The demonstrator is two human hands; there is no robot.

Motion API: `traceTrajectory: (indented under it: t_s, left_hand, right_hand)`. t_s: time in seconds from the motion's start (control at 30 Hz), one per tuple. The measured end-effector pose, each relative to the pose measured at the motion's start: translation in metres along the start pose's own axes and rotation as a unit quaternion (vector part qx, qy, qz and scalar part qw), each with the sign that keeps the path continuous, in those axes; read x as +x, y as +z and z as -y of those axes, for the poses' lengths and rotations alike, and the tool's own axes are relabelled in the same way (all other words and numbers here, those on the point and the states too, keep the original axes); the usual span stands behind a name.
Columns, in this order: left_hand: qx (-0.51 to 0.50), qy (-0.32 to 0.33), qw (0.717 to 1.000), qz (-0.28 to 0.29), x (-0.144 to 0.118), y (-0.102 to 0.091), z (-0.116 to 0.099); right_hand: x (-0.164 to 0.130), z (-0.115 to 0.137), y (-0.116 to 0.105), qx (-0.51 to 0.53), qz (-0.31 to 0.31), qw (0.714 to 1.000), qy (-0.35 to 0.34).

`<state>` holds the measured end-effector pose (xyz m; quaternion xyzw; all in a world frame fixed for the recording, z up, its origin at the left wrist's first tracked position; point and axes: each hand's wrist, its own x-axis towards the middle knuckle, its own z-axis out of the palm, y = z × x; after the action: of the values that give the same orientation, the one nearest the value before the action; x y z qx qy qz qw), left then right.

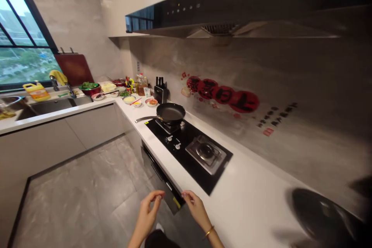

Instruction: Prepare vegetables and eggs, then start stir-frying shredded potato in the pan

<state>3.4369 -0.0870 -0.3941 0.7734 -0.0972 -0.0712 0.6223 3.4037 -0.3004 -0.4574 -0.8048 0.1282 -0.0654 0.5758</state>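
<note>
Two runs of white counter (250, 201) met at the far corner, one under the window with the sink (52, 105), the other along the right wall beneath a long dark hood (232, 4). Black hob (188, 151) was set into the right run, presumably so the hood sat straight above it. Frying pan (171, 112) stood on the far burner, handle pointing out over the counter edge toward the floor side, easy to catch. Near burner (205, 151) bare. Dark rounded lid or pan (322, 217), blurred, lay on the counter at near right. Small bowls of prepared food (151, 102) clustered at the far corner just beyond the pan, likely staged within reach of the hob; oil bottle (141, 84) and knife block (161, 92) behind them. Yellow jug (37, 91) by the sink.

Left hand (149, 209) hung over the floor near the counter edge, fingers curled narrow, thumb meeting fingertips, holding nothing visible. Right hand (197, 207), bangle at wrist, was loosely cupped beside the drawer front, also without anything in it.
</note>
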Motion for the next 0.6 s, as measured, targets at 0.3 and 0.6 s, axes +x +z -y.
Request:
traceTrajectory:
  t_s: [0.3,0.6]
  left_hand:
    - [0.131,0.095,0.977,-0.141,0.183,-0.071,0.052]
    - [0.386,0.018,0.922,0.014,0.427,-0.122,0.063]
  right_hand:
    - [0.23,0.011,0.051,-0.193,0.056,0.967,0.159]
    - [0.396,-0.031,0.083,-0.366,0.047,0.864,0.343]
